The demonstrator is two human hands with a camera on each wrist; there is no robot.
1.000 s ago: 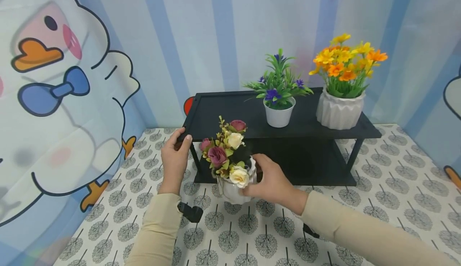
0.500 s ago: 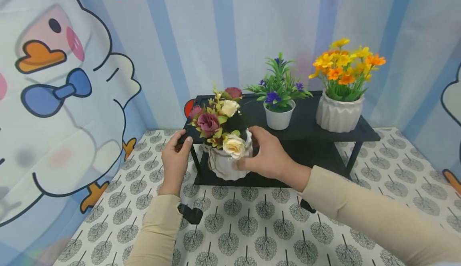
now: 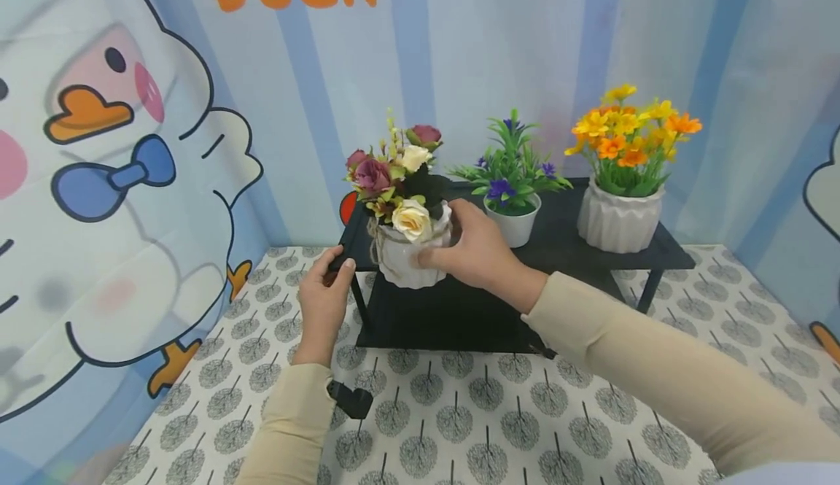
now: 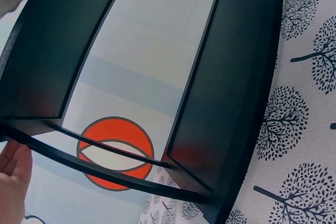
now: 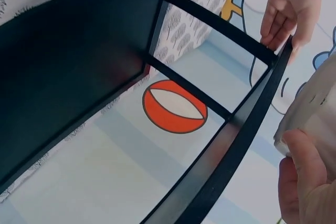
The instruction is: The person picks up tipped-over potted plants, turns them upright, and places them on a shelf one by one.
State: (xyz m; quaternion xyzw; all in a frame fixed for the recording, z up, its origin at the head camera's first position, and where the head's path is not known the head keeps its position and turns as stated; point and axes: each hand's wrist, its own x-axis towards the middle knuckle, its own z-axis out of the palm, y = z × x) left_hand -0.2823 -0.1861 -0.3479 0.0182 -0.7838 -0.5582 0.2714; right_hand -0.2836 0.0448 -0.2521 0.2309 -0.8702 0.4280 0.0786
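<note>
My right hand [image 3: 475,248] grips a white ceramic flowerpot [image 3: 403,259] of artificial purple and cream roses [image 3: 394,179], thumb on its front. The pot is held up at the front edge of a black two-tier shelf [image 3: 558,248], near its left end; whether it touches the top board cannot be told. In the right wrist view, the pot [image 5: 317,114] appears above the board, partly out of frame. My left hand [image 3: 324,303] pinches the shelf's front left corner between thumb and fingers. The left wrist view shows its fingertips [image 4: 18,161] against that corner.
On the top board stand a small white pot [image 3: 515,226] with a green, purple-flowered plant and a ribbed white pot [image 3: 620,219] with yellow and orange flowers. A tree-patterned cloth [image 3: 453,427] covers the table. Behind hangs a striped duck-print backdrop [image 3: 315,91].
My right hand has raised the rose pot from below the top board up to its front edge, moving away from me and slightly left. The left hand stays at the shelf corner.
</note>
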